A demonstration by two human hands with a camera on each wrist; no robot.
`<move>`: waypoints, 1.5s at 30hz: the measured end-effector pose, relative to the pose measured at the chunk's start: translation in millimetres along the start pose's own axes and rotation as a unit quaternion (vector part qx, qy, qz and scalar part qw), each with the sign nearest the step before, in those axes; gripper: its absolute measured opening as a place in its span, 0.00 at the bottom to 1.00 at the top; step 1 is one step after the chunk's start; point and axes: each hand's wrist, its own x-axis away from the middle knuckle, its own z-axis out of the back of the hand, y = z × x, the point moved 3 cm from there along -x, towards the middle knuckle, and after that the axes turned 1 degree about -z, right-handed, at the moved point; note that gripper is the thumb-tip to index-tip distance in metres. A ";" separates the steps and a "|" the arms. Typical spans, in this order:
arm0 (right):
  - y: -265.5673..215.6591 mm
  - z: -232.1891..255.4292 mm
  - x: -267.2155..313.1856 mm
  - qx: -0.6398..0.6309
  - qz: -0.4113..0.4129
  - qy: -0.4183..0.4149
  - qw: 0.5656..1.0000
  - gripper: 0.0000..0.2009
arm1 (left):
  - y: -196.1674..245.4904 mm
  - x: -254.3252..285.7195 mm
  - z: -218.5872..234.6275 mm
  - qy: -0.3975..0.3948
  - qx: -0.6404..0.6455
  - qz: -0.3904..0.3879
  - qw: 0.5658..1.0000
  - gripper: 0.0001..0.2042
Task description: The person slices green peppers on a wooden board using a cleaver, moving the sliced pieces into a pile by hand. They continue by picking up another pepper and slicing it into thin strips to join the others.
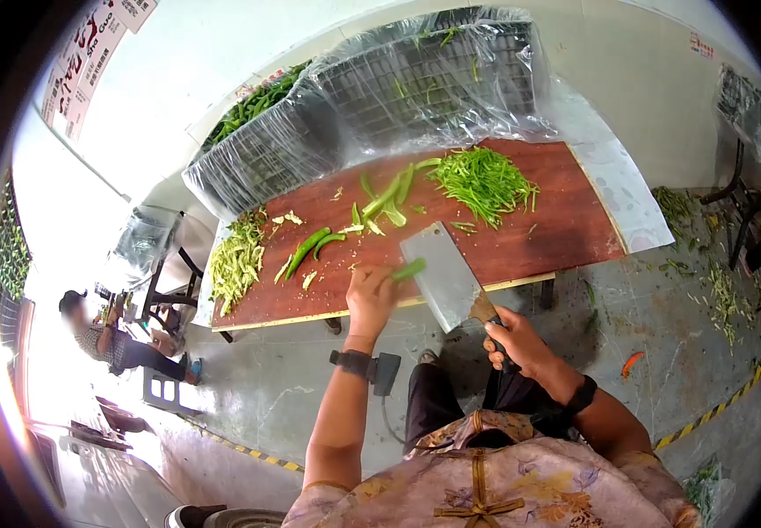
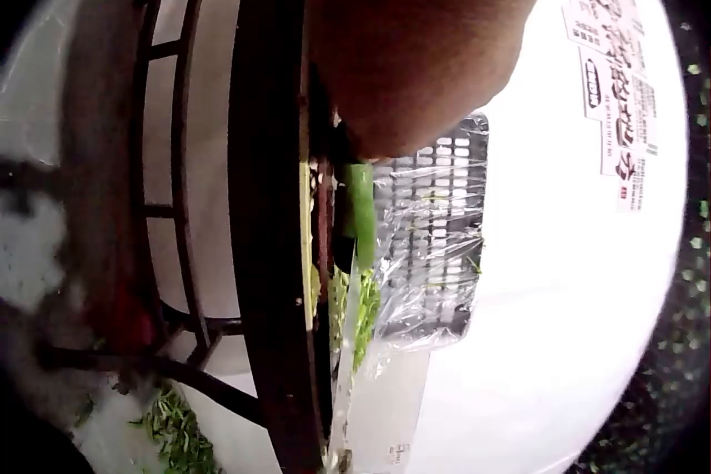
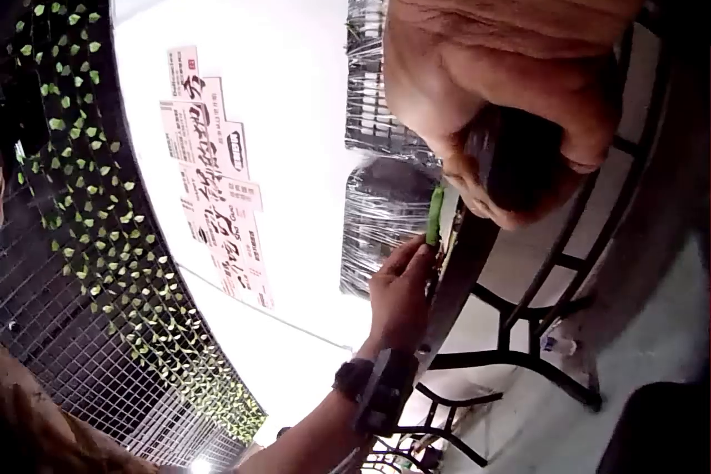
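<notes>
In the head view the left hand [image 1: 371,299] pinches a piece of green pepper [image 1: 408,269], whose free end reaches the cleaver's blade [image 1: 444,275]. The right hand [image 1: 518,341] grips the cleaver's handle, its broad blade over the board's front edge. On the red-brown board [image 1: 354,264] lie whole green peppers [image 1: 310,250], split pepper pieces [image 1: 389,201], a heap of green shreds [image 1: 486,183] and a pile of pale pepper cores [image 1: 238,262]. The left wrist view shows the pepper piece [image 2: 362,214] below the left hand [image 2: 422,41]. The right wrist view shows both hands.
Plastic-covered black crates [image 1: 424,79] stand along the board's back, one holding green peppers [image 1: 261,104]. A person [image 1: 116,339] sits at the far left. Scraps [image 1: 724,299] lie on the floor at right, near black-legged stands and yellow-black tape [image 1: 715,409].
</notes>
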 end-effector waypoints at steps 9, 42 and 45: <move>6.0 -6.8 -8.7 0.000 0.002 -0.037 0.999 0.24 | -3.2 2.3 -2.3 0.005 -0.014 -0.022 1.000 0.08; -6.5 11.8 -15.2 0.074 -0.012 -0.044 0.996 0.23 | -0.7 9.5 3.2 0.000 -0.002 -0.036 0.999 0.10; -6.7 10.5 -12.3 0.030 -0.027 -0.065 0.997 0.21 | -4.2 9.3 2.2 0.003 0.022 0.003 1.000 0.10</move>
